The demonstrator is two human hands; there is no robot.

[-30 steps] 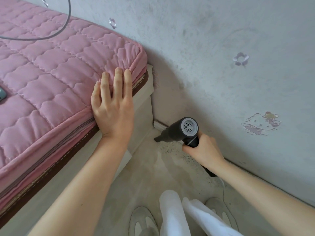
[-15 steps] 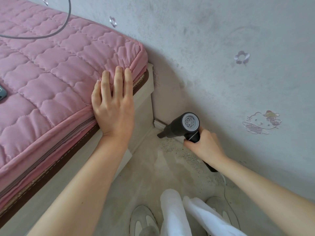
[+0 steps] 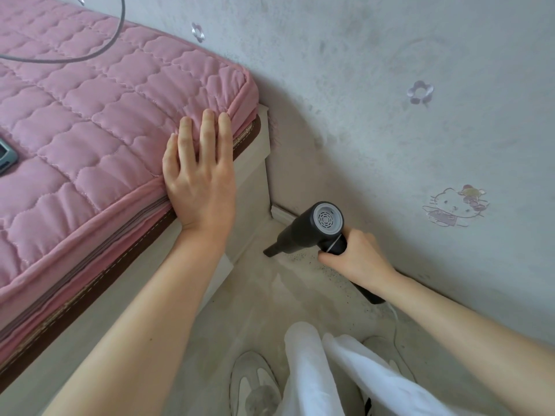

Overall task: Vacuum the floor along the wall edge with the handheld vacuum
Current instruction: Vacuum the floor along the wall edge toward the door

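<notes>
1. Floor (image 3: pixel 255 310): bare pale concrete with dark specks, meeting a grey rough wall (image 3: pixel 390 130) along a seam that runs from 12 o'clock of the nozzle toward 4 o'clock. Wall carries 2 flower stickers (image 3: pixel 420 92) and 1 cartoon cat sticker (image 3: pixel 455 207).
2. Bed (image 3: pixel 249 187): pale frame under a pink quilted mattress (image 3: pixel 90 115), filling the 9 to 11 o'clock sector; a grey cable (image 3: pixel 117 34) crosses its top.
3. Handheld vacuum (image 3: pixel 303 229): dark body low over the floor just beside the wall; long axis runs from the vented rear cap at 2 o'clock to the nozzle at 8 o'clock, nozzle tip at the floor near the bed frame corner.
4. Right hand (image 3: pixel 354 256): fingers curled around the vacuum's handle.
5. Left hand (image 3: pixel 199 181): flat, fingers straight and nearly together, pressing on the mattress edge.
</notes>
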